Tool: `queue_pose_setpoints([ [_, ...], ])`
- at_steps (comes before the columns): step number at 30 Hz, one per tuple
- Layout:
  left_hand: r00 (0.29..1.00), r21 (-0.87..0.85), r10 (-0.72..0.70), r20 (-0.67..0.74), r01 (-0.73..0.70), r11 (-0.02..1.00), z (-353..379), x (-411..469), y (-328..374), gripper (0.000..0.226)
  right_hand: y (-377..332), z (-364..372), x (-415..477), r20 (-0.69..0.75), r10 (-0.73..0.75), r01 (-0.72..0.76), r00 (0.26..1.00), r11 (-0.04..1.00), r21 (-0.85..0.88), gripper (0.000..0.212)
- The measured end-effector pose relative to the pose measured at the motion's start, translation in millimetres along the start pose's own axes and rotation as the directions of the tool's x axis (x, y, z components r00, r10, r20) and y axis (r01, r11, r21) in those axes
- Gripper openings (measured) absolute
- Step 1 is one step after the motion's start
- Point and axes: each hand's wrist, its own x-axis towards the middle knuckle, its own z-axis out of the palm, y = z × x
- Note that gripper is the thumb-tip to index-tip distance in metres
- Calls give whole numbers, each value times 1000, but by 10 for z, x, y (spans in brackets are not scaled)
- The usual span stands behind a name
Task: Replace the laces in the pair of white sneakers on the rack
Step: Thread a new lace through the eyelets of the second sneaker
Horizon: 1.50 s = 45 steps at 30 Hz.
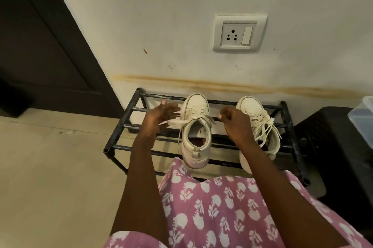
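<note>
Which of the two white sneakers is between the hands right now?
The left sneaker, between the left hand and right hand. The other sneaker sits beyond the right hand, partly behind that forearm.

Right sneaker (254, 108) heel hidden behind forearm (260, 159). Box (363, 120) cut off at right edge. Left hand (161, 114) blurred; grip unclear.

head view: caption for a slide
Left hand and right hand flank one white laced sneaker of a pair on a black metal rack.
</note>
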Motion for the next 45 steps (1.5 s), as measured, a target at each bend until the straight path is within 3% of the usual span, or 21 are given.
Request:
queue_pose_setpoints([
  [2,999,112,18,-42,-14,994,36,40,-57,20,7,13,-4,21,70,-71,997,997,30,11],
  [6,992,290,82,91,-105,951,130,33,-247,32,-10,77,-54,213,177,-224,961,949,222,18],
  [9,993,280,109,47,-118,953,122,45,-323,30,-13,93,-113,261,163,-254,952,894,368,24],
  [12,997,331,80,5,-77,941,107,75,-359,23,-25,44,-125,290,134,-224,948,925,307,10],
  [14,999,367,34,-25,-22,930,106,82,-356,12,-45,-27,-105,328,103,-188,939,953,237,12],
  [17,997,360,-35,-68,57,931,25,130,-293,17,-104,-199,-56,410,64,-236,910,892,385,22],
  [19,994,300,-81,-67,98,949,-27,156,-245,23,-122,-331,-16,479,43,-278,877,858,432,21],
  [21,990,158,-108,-95,122,980,-15,151,-169,26,-123,-450,24,557,40,-294,830,879,375,19],
  [24,990,-145,-68,-127,49,988,74,151,-3,44,-129,-582,50,671,27,-337,741,880,336,21],
  [26,996,-280,-29,-80,5,960,156,185,89,46,-141,-621,56,702,-17,-390,712,822,415,23],
  [29,1000,-425,-7,3,8,905,266,234,195,40,-187,-595,56,635,-75,-455,769,634,625,21],
  [31,999,-436,14,40,4,900,323,260,226,29,-224,-534,74,518,-74,-377,852,598,707,16],
  [34,999,-292,25,29,-15,956,425,266,241,14,-298,-427,111,341,-86,-176,936,726,665,13],
  [37,999,-278,1,45,12,960,517,266,273,14,-387,-356,147,249,-103,-62,963,813,578,11],
  [42,997,-357,12,71,14,934,592,257,333,16,-559,-286,188,183,-163,42,970,845,533,11],
  [45,994,-227,55,94,-32,973,588,247,304,20,-615,-281,194,173,-187,75,967,859,507,13],
])
